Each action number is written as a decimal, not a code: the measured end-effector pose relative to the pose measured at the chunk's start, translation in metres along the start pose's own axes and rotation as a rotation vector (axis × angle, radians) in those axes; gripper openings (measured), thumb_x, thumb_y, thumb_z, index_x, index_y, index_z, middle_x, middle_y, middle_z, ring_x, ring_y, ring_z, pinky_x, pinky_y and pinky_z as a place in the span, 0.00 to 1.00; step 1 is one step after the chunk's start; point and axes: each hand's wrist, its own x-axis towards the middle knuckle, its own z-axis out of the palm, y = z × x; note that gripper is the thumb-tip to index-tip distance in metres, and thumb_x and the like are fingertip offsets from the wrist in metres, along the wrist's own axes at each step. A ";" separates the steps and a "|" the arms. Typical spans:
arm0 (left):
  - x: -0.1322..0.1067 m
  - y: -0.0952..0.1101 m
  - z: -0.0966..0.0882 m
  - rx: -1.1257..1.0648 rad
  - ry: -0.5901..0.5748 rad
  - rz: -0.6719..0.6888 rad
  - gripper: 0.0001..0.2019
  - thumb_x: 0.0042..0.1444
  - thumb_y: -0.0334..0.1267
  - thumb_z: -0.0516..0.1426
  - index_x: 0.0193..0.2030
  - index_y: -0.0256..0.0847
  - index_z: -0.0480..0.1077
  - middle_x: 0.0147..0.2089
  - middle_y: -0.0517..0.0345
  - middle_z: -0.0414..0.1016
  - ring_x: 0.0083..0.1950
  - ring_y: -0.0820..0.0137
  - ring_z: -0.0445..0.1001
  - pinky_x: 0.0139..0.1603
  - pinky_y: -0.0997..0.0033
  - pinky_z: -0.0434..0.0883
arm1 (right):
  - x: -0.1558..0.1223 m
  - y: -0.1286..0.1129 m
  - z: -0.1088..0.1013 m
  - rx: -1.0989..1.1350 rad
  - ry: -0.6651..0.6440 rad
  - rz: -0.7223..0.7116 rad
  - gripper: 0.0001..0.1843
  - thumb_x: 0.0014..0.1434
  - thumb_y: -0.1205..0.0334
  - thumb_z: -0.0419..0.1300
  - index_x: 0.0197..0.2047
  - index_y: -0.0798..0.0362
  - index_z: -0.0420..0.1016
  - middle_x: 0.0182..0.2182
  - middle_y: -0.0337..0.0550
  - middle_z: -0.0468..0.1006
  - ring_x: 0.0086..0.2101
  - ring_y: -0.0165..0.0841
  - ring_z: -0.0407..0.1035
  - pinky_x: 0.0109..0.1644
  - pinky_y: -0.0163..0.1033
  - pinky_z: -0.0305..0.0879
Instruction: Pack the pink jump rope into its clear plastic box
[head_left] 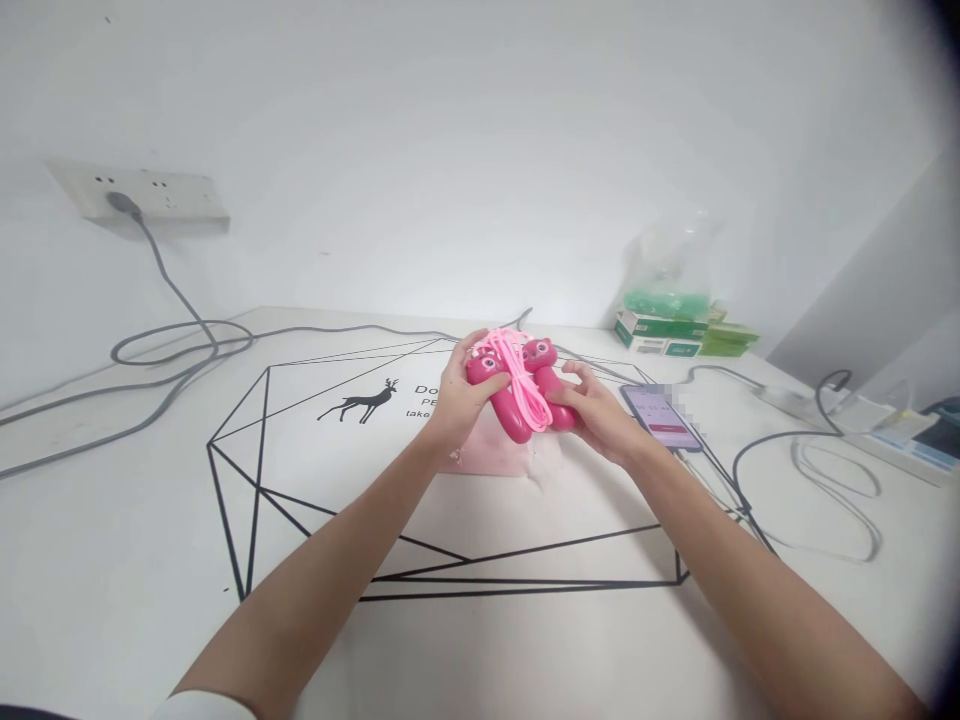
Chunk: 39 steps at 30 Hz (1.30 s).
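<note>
Both my hands hold a pink skipping rope [517,385] above the white table [150,520]. Its two deep-pink handles have small animal faces at the top, and the light-pink cord is wound round them. My left hand [459,400] is closed on the left handle. My right hand [596,408] is closed on the right handle. Under the rope lies a clear pinkish plastic bag [491,445] on the table.
A phone [660,415] with a lit screen lies right of my right hand, with a cable in it. Green and white boxes [679,335] and a plastic bag stand at the back right. Grey cables [180,350] run from a wall socket [142,195]. A power strip [855,410] sits far right.
</note>
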 end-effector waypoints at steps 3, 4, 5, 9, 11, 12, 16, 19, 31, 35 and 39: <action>0.002 0.004 -0.004 -0.019 -0.034 0.029 0.33 0.50 0.32 0.64 0.63 0.48 0.61 0.57 0.53 0.71 0.55 0.61 0.74 0.58 0.58 0.72 | 0.002 0.002 0.002 0.082 -0.002 0.068 0.23 0.50 0.64 0.68 0.49 0.50 0.68 0.38 0.39 0.79 0.31 0.29 0.73 0.35 0.34 0.74; 0.003 0.004 -0.005 -0.027 -0.053 0.033 0.33 0.50 0.31 0.65 0.63 0.49 0.61 0.56 0.53 0.71 0.55 0.61 0.74 0.57 0.58 0.72 | 0.002 0.002 0.003 0.092 -0.025 0.092 0.19 0.51 0.64 0.68 0.46 0.53 0.72 0.36 0.41 0.79 0.31 0.29 0.73 0.35 0.33 0.73; 0.003 0.005 -0.006 -0.034 -0.073 0.035 0.34 0.50 0.31 0.65 0.63 0.50 0.61 0.56 0.54 0.72 0.54 0.61 0.75 0.56 0.57 0.73 | 0.001 0.002 0.003 0.094 -0.052 0.117 0.14 0.52 0.64 0.67 0.43 0.55 0.74 0.34 0.42 0.79 0.30 0.29 0.73 0.35 0.32 0.73; 0.001 0.004 -0.006 -0.029 -0.131 0.049 0.33 0.50 0.30 0.65 0.62 0.51 0.62 0.56 0.54 0.72 0.52 0.61 0.75 0.55 0.57 0.73 | -0.004 0.001 0.007 0.085 -0.146 0.199 0.12 0.55 0.63 0.67 0.42 0.57 0.76 0.36 0.45 0.80 0.35 0.32 0.75 0.42 0.36 0.77; 0.000 0.004 -0.005 -0.014 -0.140 0.062 0.32 0.50 0.29 0.64 0.61 0.51 0.64 0.57 0.55 0.71 0.54 0.60 0.74 0.56 0.57 0.72 | -0.007 -0.001 0.010 0.092 -0.193 0.231 0.15 0.55 0.63 0.68 0.46 0.55 0.75 0.42 0.47 0.80 0.41 0.36 0.76 0.47 0.42 0.77; 0.000 0.004 -0.005 -0.007 -0.141 0.066 0.31 0.50 0.29 0.64 0.61 0.51 0.64 0.58 0.55 0.70 0.55 0.60 0.74 0.57 0.58 0.72 | -0.009 -0.002 0.011 0.093 -0.211 0.240 0.17 0.55 0.63 0.68 0.48 0.55 0.75 0.44 0.48 0.80 0.44 0.37 0.76 0.49 0.44 0.77; -0.002 0.004 -0.003 0.012 -0.155 0.053 0.31 0.49 0.29 0.64 0.60 0.50 0.65 0.57 0.54 0.71 0.53 0.62 0.74 0.54 0.61 0.73 | -0.011 -0.002 0.012 0.052 -0.215 0.241 0.19 0.51 0.65 0.71 0.47 0.55 0.75 0.41 0.46 0.81 0.41 0.33 0.77 0.47 0.37 0.77; -0.005 0.003 0.001 -0.037 -0.176 0.007 0.32 0.50 0.30 0.65 0.61 0.51 0.64 0.55 0.54 0.72 0.50 0.63 0.76 0.52 0.61 0.74 | -0.010 0.001 0.012 0.015 -0.180 0.235 0.21 0.48 0.68 0.73 0.47 0.54 0.76 0.40 0.44 0.81 0.39 0.32 0.77 0.44 0.33 0.77; -0.013 -0.005 0.017 -0.279 -0.020 -0.221 0.40 0.50 0.33 0.68 0.66 0.56 0.54 0.47 0.59 0.77 0.52 0.63 0.76 0.57 0.55 0.72 | -0.012 0.001 0.021 -0.015 -0.101 0.208 0.26 0.48 0.68 0.72 0.50 0.55 0.73 0.48 0.51 0.79 0.46 0.41 0.76 0.46 0.41 0.77; -0.014 -0.005 0.020 -0.245 0.047 -0.233 0.38 0.50 0.35 0.68 0.65 0.57 0.58 0.52 0.58 0.76 0.54 0.60 0.76 0.56 0.54 0.73 | -0.010 0.004 0.022 -0.065 -0.080 0.175 0.24 0.47 0.66 0.73 0.48 0.55 0.73 0.47 0.51 0.80 0.47 0.42 0.75 0.48 0.45 0.77; -0.011 -0.005 0.017 -0.212 0.080 -0.224 0.36 0.49 0.36 0.69 0.63 0.56 0.61 0.54 0.57 0.75 0.54 0.58 0.76 0.54 0.54 0.75 | -0.010 0.008 0.019 -0.077 -0.146 0.178 0.24 0.48 0.62 0.73 0.48 0.54 0.73 0.47 0.50 0.79 0.46 0.41 0.75 0.48 0.46 0.77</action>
